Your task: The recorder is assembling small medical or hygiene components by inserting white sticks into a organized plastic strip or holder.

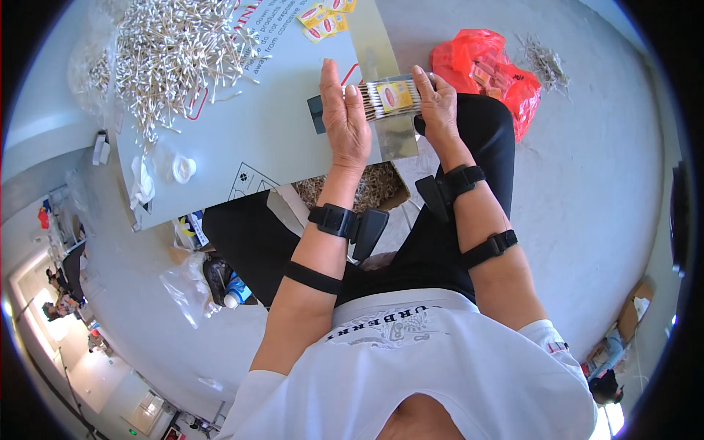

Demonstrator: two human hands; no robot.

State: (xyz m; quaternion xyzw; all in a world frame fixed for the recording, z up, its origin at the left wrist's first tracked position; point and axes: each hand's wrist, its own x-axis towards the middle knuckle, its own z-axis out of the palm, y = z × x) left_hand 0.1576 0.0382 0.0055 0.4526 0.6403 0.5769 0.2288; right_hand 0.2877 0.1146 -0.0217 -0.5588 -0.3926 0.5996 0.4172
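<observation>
In the head view, a clear pack of cotton swabs (387, 98) is held between the two hands, above the near right edge of the pale surface (257, 125). The swabs are laid side by side in it, and a yellow label (397, 94) is seen over them. The left end of the pack is met by the left hand (346, 126), whose fingers are stretched straight and whose thumb is set toward the swabs. The right end is pinched by the right hand (438, 110) — how its fingers are placed underneath cannot be told. A dark block (317, 115) is partly covered by the left hand, and a shiny yellowish strip (398, 139) is seen below the pack.

A large heap of loose swabs (176, 55) is spread over the far left of the surface, with yellow cards (326, 18) laid near the far edge. A small white round container (183, 169) is placed nearer, beside a crumpled white piece (142, 183). Under the surface, an open box (398, 199) is filled with brownish bits — too small to be made out. On the floor at right, a red plastic bag (519, 92) is seen near scattered thin sticks (544, 62).
</observation>
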